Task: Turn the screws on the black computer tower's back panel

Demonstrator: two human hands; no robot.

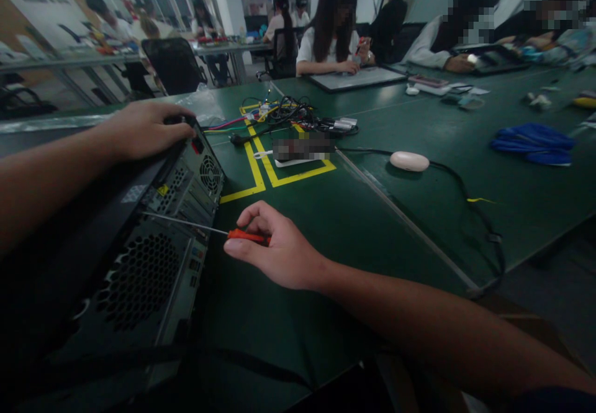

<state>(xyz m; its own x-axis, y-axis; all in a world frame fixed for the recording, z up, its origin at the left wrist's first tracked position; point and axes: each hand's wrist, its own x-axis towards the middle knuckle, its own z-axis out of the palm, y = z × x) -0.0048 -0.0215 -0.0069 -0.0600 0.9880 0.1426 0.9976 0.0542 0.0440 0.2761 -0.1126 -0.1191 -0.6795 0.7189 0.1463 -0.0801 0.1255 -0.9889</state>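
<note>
A black desktop computer case lies on the green table at the left, its rear panel with fan grilles and ports facing me. My left hand rests over the case's top far corner, fingers curled round the edge. My right hand is closed on a screwdriver with an orange handle. Its thin metal shaft points left and reaches the rear panel near the middle of the case.
A tangle of cables and connectors lies inside yellow floor-tape lines beyond the case. A white oval object and a black cable sit mid-table, blue cloth at the right. Several other people sit working along the far side.
</note>
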